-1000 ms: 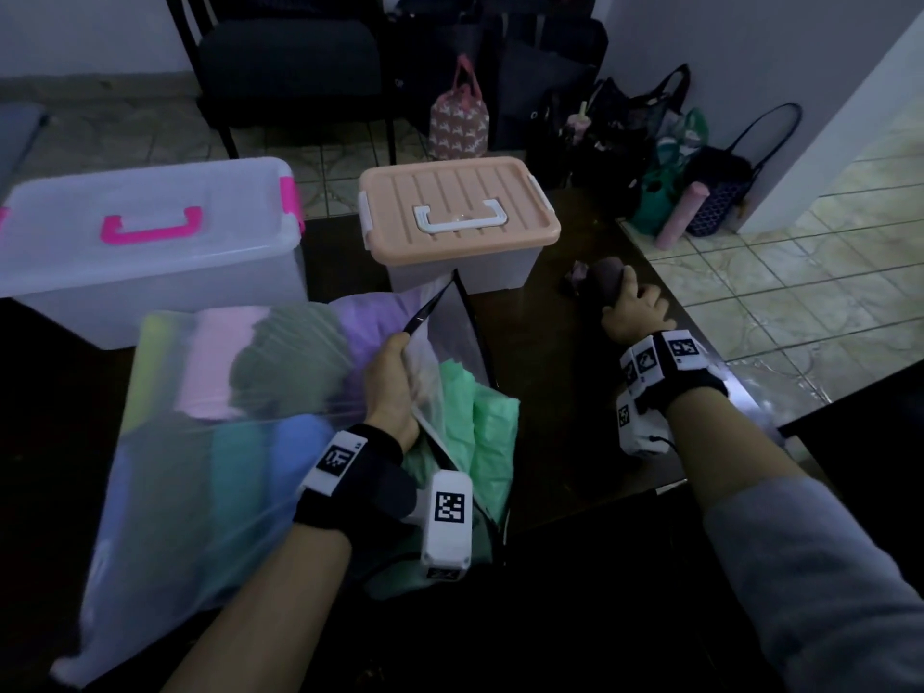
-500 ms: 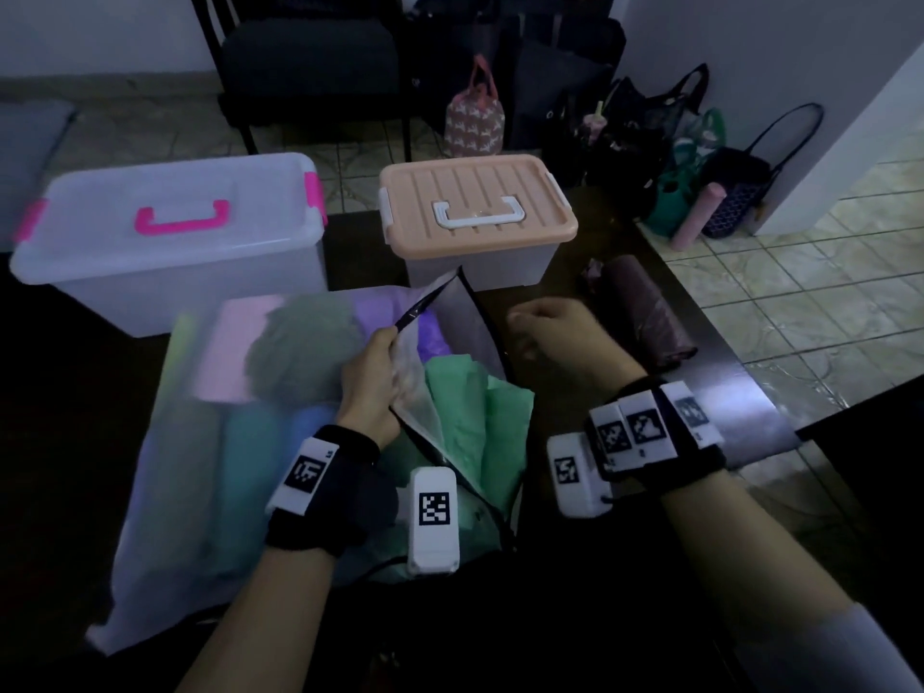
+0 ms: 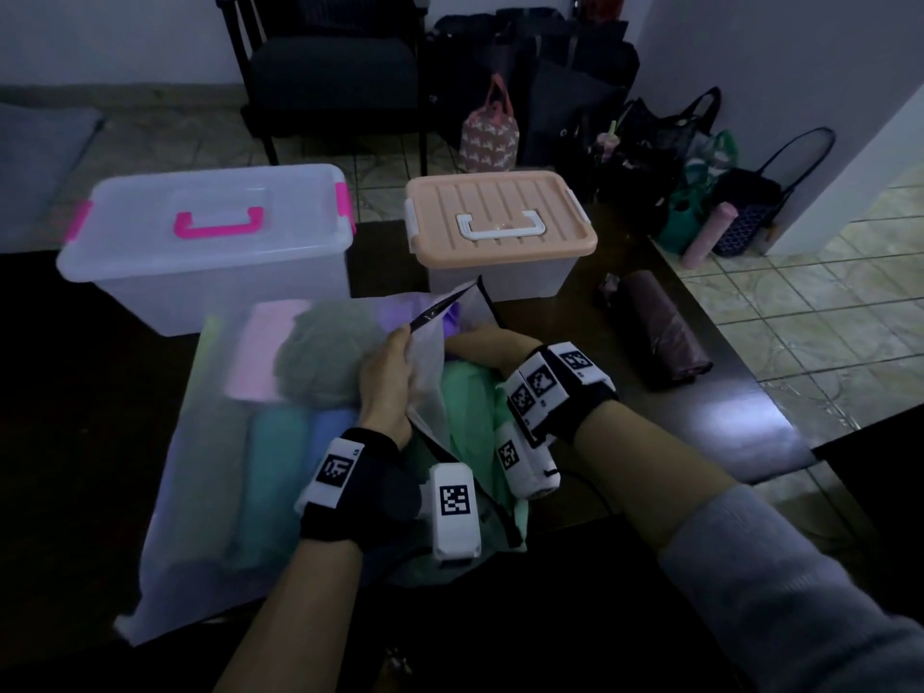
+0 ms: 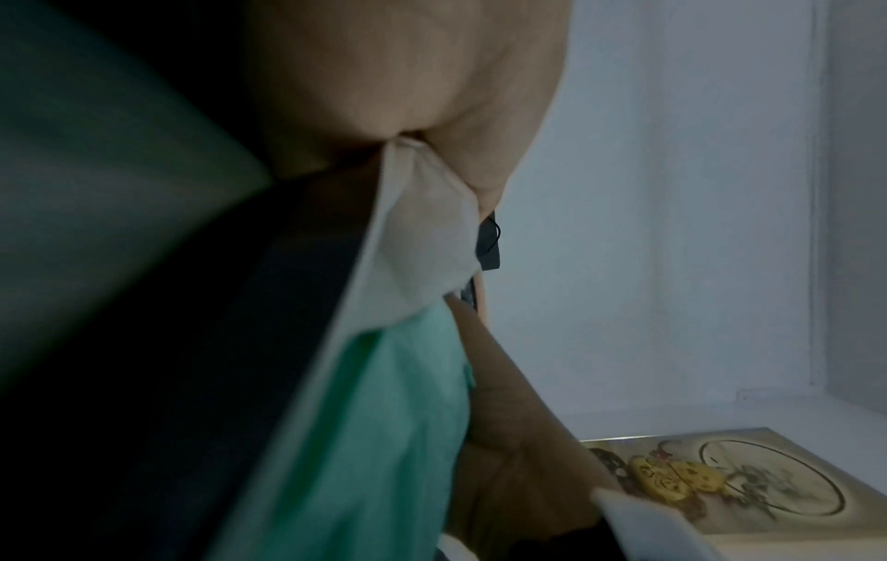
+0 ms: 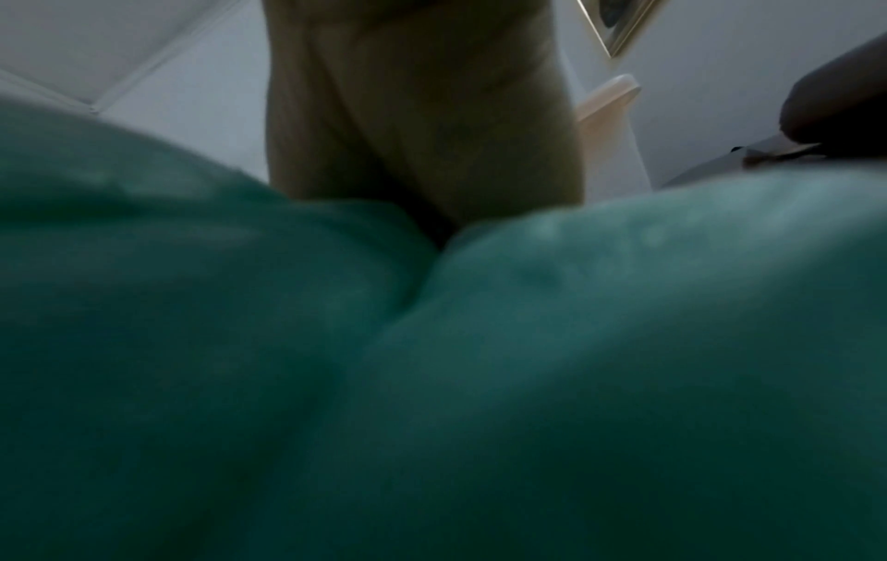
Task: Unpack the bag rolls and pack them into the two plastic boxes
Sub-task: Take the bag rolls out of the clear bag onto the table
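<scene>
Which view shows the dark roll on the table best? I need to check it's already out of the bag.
The head view: the dark roll lies whole on the table, right of the peach-lidded box, outside the bag. Neither wrist view shows it clearly.

The head camera looks forward and down from above the near edge of the dark table (image 3: 575,317), taking in both plastic boxes at the far edge and the tiled floor past the right edge. The left wrist camera sits very near the left hand (image 4: 408,76), looking along it at the pinched white edge of the translucent bag (image 4: 422,227). The right wrist camera, pressed close to blurred green plastic rolls (image 5: 432,360), faces up the right hand (image 5: 417,114); all views share those rolls at the bag's mouth.
</scene>
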